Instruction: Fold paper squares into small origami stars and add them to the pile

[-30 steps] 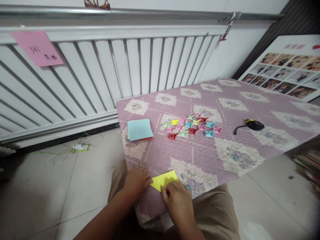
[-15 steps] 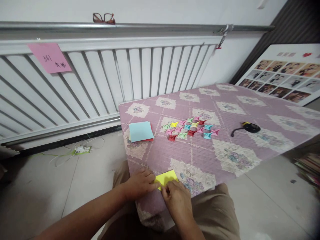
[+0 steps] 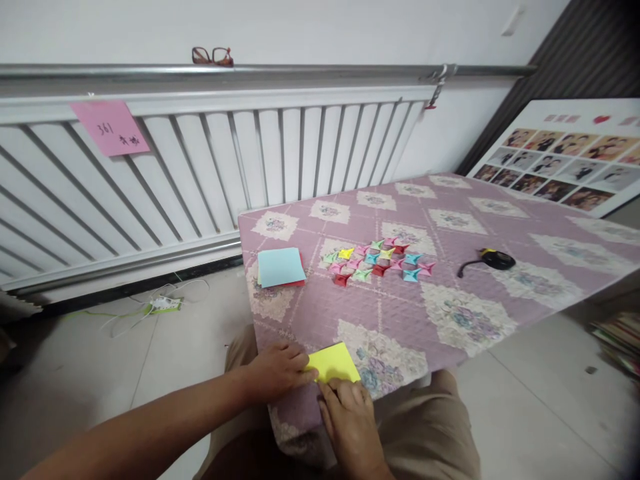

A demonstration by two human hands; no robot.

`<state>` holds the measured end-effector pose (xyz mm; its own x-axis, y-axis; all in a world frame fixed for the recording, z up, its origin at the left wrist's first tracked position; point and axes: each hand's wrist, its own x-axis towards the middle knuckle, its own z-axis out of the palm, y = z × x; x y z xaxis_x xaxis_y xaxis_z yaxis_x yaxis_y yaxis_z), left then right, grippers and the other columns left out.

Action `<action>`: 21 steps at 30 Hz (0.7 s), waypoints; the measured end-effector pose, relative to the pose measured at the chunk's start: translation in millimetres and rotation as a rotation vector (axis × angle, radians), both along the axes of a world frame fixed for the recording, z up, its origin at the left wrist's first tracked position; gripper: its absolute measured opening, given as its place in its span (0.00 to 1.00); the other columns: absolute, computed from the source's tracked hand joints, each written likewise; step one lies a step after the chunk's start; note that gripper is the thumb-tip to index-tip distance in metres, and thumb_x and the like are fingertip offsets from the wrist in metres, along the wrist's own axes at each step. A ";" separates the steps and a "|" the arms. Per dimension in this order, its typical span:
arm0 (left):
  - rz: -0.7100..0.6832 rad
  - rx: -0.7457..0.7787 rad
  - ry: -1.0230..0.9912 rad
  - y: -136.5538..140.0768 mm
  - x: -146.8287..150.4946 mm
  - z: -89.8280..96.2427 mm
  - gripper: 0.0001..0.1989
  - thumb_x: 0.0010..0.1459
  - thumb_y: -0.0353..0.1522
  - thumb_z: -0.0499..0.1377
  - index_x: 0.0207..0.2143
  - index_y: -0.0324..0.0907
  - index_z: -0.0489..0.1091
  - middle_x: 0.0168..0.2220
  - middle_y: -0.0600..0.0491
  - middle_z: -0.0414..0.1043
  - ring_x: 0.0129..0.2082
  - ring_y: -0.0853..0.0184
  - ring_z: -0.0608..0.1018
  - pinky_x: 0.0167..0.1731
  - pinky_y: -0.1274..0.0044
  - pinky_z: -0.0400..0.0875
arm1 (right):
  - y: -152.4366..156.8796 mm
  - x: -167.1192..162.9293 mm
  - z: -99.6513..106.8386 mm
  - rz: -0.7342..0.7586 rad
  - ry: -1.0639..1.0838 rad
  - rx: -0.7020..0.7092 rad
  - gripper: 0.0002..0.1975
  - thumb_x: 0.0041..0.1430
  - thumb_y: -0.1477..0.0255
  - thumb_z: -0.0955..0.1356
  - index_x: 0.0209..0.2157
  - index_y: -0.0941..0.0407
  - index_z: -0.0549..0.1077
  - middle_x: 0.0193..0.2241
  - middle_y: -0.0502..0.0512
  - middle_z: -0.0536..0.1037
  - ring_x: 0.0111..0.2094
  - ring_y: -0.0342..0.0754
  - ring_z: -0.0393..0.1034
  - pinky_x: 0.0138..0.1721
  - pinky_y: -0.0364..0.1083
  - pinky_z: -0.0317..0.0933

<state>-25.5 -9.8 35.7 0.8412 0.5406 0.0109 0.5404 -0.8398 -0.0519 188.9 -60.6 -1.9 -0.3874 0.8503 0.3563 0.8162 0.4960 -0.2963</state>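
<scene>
A yellow sheet of paper (image 3: 334, 362) lies at the table's near edge, its lower and left borders partly covered by my fingers. My left hand (image 3: 283, 371) grips the sheet's left end, fingers bent and thumb pointing right. On the near edge, the fingers of my right hand (image 3: 347, 410) press down close together. Beyond them, several small folded paper stars (image 3: 371, 259) in pink, red, green, blue and yellow are grouped on the cloth. To their left sits a stack of coloured paper (image 3: 281, 268), light blue on top with red and pale edges showing beneath.
A purple flowered cloth covers the table (image 3: 320, 310). A black object with a curved tail (image 3: 497, 260) lies on its right part. Behind stands a white radiator (image 3: 280, 153) with a pink note (image 3: 111, 128). Glasses (image 3: 213, 57) rest on the pipe; a power strip (image 3: 165, 305) is on the floor.
My right hand has shifted slightly down, its fingers flatter along the paper's near edge, and more of the yellow sheet shows. My left hand stays at the left end. The view has tilted a little.
</scene>
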 end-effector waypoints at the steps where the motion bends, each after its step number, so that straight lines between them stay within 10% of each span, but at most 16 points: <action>1: -0.002 -0.003 -0.005 -0.6 -1.2 0.9 0.14 0.66 0.33 0.48 0.54 0.47 0.59 0.43 0.50 0.67 0.40 0.63 0.69 0.35 0.71 0.57 | -0.4 0.3 -1.2 0.010 -0.024 0.014 0.15 0.57 0.75 0.66 0.47 0.49 0.71 0.37 0.51 0.75 0.39 0.49 0.66 0.46 0.50 0.53; 21: 0.270 -0.055 -0.064 -25.4 -23.3 -31.0 0.15 0.65 0.30 0.51 0.54 0.46 0.63 0.55 0.49 0.67 0.54 0.63 0.67 0.51 0.70 0.57 | 1.6 22.7 -15.2 0.114 -0.052 0.159 0.10 0.62 0.71 0.63 0.44 0.52 0.72 0.39 0.50 0.76 0.44 0.48 0.68 0.51 0.50 0.54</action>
